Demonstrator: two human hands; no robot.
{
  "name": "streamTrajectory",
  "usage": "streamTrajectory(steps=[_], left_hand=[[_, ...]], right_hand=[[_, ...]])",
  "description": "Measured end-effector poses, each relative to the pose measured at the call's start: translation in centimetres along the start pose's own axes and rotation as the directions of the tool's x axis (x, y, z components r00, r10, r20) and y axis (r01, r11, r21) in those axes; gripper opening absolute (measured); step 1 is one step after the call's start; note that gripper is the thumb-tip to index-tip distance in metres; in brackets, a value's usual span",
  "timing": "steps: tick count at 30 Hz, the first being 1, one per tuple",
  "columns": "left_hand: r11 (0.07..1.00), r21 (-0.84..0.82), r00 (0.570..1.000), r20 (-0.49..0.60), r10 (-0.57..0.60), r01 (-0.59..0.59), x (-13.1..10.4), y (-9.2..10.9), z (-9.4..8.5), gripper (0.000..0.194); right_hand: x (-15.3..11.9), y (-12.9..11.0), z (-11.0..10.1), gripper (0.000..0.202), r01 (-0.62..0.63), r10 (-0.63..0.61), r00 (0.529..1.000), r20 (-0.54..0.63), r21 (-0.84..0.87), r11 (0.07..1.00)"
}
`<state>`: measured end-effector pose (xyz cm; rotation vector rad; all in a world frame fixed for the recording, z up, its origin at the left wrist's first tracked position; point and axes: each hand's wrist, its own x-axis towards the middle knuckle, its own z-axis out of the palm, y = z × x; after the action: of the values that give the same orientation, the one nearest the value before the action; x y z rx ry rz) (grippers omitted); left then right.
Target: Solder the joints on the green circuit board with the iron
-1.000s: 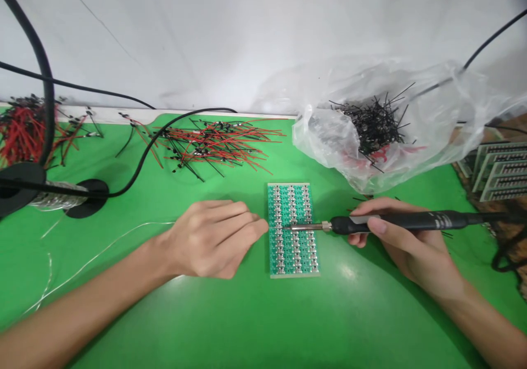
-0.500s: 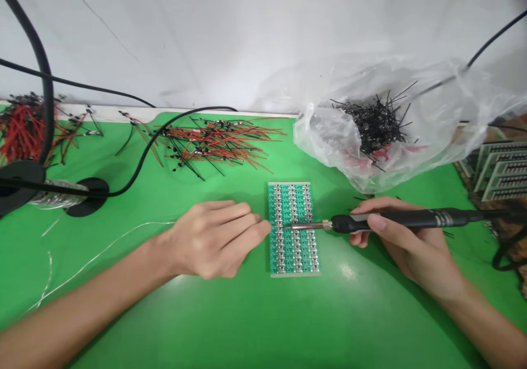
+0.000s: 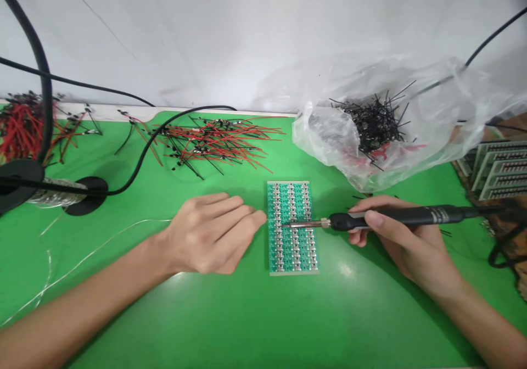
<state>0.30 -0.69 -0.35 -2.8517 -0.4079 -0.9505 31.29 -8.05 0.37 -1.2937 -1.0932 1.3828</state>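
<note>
A green circuit board (image 3: 282, 262) with three columns of silvery solder points lies flat on the green mat. My right hand (image 3: 405, 237) grips a black soldering iron (image 3: 411, 215), whose metal tip rests over the board between its left and middle columns. Close by the board's left edge, my left hand (image 3: 216, 231) is closed, its fingertips pinching solder wire. That thin solder wire (image 3: 119, 234) trails from behind the wrist to the lower left; the pinched end is mostly hidden by the fingers.
A solder spool (image 3: 61, 190) stands at the left under black cables. Red and black wired parts (image 3: 218, 141) lie along the back. A clear plastic bag (image 3: 321, 138) holds short black wires. More circuit boards (image 3: 508, 171) stand upright at the right.
My left hand has drawn back slightly left from the board, its fingertips now just off the edge. The iron stays over nearly the same spot on the board.
</note>
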Motion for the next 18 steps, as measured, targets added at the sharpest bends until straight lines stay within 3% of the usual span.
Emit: streamTrajectory(steps=[5,9,13,16,18], left_hand=[[0.985,0.063,0.987,-0.048,-0.155,0.158,0.3,-0.5,-0.3,0.021],[0.952,0.303,0.999,-0.024,-0.046,0.051,0.8,-1.2,-1.1,0.020],[0.925,0.379,1.000,-0.026,0.010,0.001,1.1,-1.7,-2.5,0.015],[0.922,0.386,0.998,0.065,0.016,-0.040,0.8,-2.0,-4.0,0.026],[0.944,0.330,0.980,0.188,-0.060,-0.006,0.3,-1.9,-5.3,0.034]], right_hand=[[0.1,0.0,0.1,0.011,0.000,0.000,1.000,0.003,0.012,1.000],[0.1,0.1,0.0,0.010,-0.003,0.003,1.000,0.005,0.011,1.000],[0.2,-0.2,-0.1,0.011,-0.009,0.006,0.999,0.045,0.057,0.998],[0.3,-0.4,-0.2,0.012,-0.026,0.018,0.997,0.070,0.107,0.994],[0.3,-0.5,-0.2,0.012,-0.030,0.024,0.998,0.060,0.101,0.994]])
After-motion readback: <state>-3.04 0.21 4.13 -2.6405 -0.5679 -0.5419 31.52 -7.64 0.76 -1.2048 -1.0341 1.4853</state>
